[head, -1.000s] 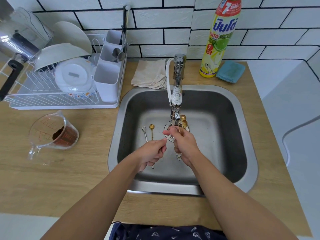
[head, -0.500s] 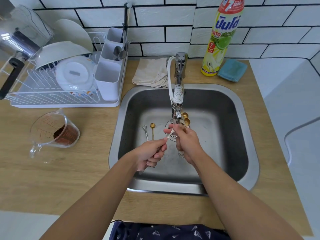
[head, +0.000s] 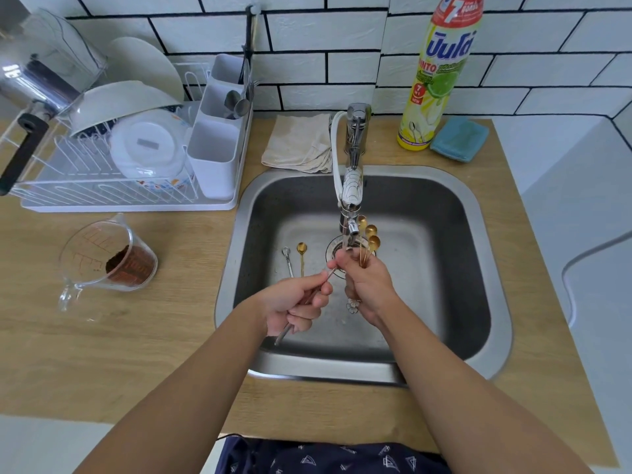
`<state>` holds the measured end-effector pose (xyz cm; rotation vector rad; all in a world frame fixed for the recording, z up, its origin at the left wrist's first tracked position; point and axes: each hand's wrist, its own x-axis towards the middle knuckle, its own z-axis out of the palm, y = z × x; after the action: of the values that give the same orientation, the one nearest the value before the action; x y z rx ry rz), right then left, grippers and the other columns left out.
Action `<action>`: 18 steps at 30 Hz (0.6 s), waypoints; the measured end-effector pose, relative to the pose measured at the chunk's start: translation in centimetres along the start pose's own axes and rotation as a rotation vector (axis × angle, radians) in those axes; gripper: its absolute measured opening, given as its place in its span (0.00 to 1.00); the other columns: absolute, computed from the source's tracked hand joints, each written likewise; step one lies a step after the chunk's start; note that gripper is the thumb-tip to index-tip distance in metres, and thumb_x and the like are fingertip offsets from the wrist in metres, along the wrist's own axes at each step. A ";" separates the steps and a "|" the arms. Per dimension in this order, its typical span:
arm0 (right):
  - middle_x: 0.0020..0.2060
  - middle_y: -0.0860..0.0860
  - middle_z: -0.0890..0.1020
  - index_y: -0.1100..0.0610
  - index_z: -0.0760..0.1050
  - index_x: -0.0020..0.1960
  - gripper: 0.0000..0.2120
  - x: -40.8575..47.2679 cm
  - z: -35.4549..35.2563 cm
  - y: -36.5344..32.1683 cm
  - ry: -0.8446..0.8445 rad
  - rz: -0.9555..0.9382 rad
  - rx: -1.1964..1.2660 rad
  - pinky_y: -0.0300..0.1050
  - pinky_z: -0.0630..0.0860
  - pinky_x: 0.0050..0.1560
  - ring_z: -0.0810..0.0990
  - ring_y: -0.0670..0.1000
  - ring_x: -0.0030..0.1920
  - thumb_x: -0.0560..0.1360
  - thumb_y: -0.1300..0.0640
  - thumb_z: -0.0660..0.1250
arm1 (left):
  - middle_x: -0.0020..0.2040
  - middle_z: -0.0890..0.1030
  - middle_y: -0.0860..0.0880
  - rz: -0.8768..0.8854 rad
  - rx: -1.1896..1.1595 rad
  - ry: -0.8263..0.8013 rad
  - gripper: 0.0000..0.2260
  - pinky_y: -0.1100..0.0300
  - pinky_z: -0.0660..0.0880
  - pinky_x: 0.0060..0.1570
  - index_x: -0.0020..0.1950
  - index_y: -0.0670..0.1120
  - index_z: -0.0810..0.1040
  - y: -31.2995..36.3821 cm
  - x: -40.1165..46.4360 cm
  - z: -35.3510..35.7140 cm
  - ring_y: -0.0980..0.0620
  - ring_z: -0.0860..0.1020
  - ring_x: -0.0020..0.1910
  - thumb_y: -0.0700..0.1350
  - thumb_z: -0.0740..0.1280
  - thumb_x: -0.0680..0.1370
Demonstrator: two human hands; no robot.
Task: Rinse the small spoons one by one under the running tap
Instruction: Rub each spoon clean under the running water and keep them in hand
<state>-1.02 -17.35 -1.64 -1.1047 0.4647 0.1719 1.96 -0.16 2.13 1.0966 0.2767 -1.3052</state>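
both hands work over the middle of the steel sink (head: 485, 234), under the spout of the tap (head: 352, 186). the left hand (head: 294, 302) has its fingers curled round the handle of a silver spoon (head: 284, 333), whose end pokes out below the palm toward the sink's front wall. the right hand (head: 367, 282) is curled round a bunch of gold spoons (head: 371, 234), bowls up just beside the tap nozzle, and its thumb and forefinger pinch the upper end of the silver spoon. a flower-shaped handle end (head: 352, 306) hangs under the right hand. whether water is running cannot be told.

on the sink floor, left of the drain (head: 333, 249), lie a second silver spoon (head: 287, 256) and a loose gold spoon (head: 301, 254), side by side and apart from the hands. the right half of the basin floor is bare steel.

on the wooden countertop (head: 85, 354), the dish rack (head: 119, 200) fills the back left corner, touching the sink's left rim. it holds a tilted bowl (head: 119, 100), plates (head: 147, 145) and a white cutlery caddy (head: 215, 155) with grey utensils in its middle compartment. a glass measuring jug (head: 102, 261) with brown powder in it stands near the left edge, in front of the rack. behind the sink lie a folded cloth (head: 301, 142), a dish soap bottle (head: 434, 73) and a blue sponge (head: 460, 138).
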 end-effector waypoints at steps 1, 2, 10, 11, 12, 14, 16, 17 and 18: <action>0.39 0.50 0.88 0.57 0.77 0.48 0.12 0.1 0.1 -0.1 0.073 -0.019 -0.058 0.34 0.64 0.21 0.65 0.41 0.20 0.78 0.49 0.73 | 0.32 0.75 0.51 0.031 0.102 0.064 0.16 0.66 0.54 0.20 0.43 0.47 0.75 0.0 0.1 0.2 0.58 0.59 0.20 0.56 0.61 0.83; 0.41 0.50 0.89 0.58 0.78 0.48 0.12 0.2 0.1 -0.1 0.147 -0.035 -0.110 0.32 0.67 0.23 0.70 0.41 0.20 0.80 0.49 0.71 | 0.35 0.76 0.50 0.083 0.235 0.151 0.15 0.65 0.56 0.21 0.47 0.45 0.76 0.0 0.3 0.4 0.57 0.60 0.22 0.56 0.61 0.83; 0.23 0.47 0.71 0.52 0.82 0.38 0.11 -0.2 -0.2 -1.2 0.209 -0.003 -0.122 0.38 0.60 0.21 0.59 0.46 0.23 0.78 0.51 0.74 | 0.33 0.77 0.54 0.401 0.695 0.475 0.15 0.63 0.62 0.23 0.43 0.49 0.76 0.9 3.2 2.3 0.57 0.66 0.23 0.54 0.59 0.84; 0.23 0.46 0.73 0.52 0.82 0.38 0.11 0.0 -0.5 -1.7 0.238 -0.021 -0.109 0.37 0.60 0.20 0.59 0.46 0.22 0.78 0.52 0.73 | 0.31 0.77 0.55 0.411 0.727 0.478 0.15 0.64 0.63 0.22 0.43 0.49 0.77 1.2 3.6 2.6 0.57 0.67 0.23 0.54 0.59 0.83; 0.24 0.45 0.77 0.54 0.83 0.40 0.10 0.2 -0.8 -2.3 0.274 -0.042 -0.084 0.36 0.60 0.20 0.60 0.44 0.21 0.80 0.52 0.72 | 0.30 0.76 0.56 0.408 0.759 0.475 0.14 0.65 0.64 0.22 0.42 0.50 0.78 1.3 3.8 2.6 0.58 0.68 0.23 0.54 0.60 0.83; 0.23 0.44 0.79 0.58 0.84 0.44 0.11 0.7 -1.8 -3.3 0.359 -0.078 0.006 0.34 0.61 0.19 0.63 0.41 0.18 0.82 0.54 0.69 | 0.29 0.75 0.56 0.369 0.793 0.440 0.14 0.66 0.64 0.22 0.42 0.50 0.79 1.3 4.1 2.3 0.57 0.68 0.24 0.54 0.61 0.83; 0.21 0.45 0.76 0.58 0.84 0.43 0.12 1.0 -2.8 -4.0 0.422 -0.080 0.039 0.35 0.58 0.19 0.60 0.41 0.17 0.82 0.54 0.68 | 0.30 0.73 0.54 0.314 0.698 0.370 0.13 0.65 0.62 0.23 0.44 0.48 0.79 0.9 4.2 1.8 0.56 0.66 0.24 0.53 0.62 0.83; 0.23 0.45 0.78 0.57 0.84 0.43 0.13 1.1 -3.2 -4.0 0.437 -0.074 0.027 0.37 0.57 0.19 0.59 0.42 0.18 0.82 0.54 0.68 | 0.30 0.72 0.54 0.297 0.610 0.341 0.13 0.64 0.61 0.24 0.46 0.46 0.79 0.8 4.3 1.7 0.56 0.64 0.24 0.52 0.62 0.83; 0.26 0.46 0.80 0.57 0.84 0.43 0.13 1.0 -3.3 -4.0 0.444 -0.066 0.019 0.37 0.57 0.20 0.58 0.42 0.18 0.82 0.53 0.68 | 0.30 0.70 0.53 0.293 0.528 0.330 0.13 0.63 0.60 0.24 0.47 0.45 0.79 0.7 4.4 1.8 0.56 0.63 0.25 0.51 0.62 0.83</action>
<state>0.38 -22.19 -0.06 -1.1388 0.8218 -0.1409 3.24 -4.40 0.29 1.7355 0.0042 -0.9488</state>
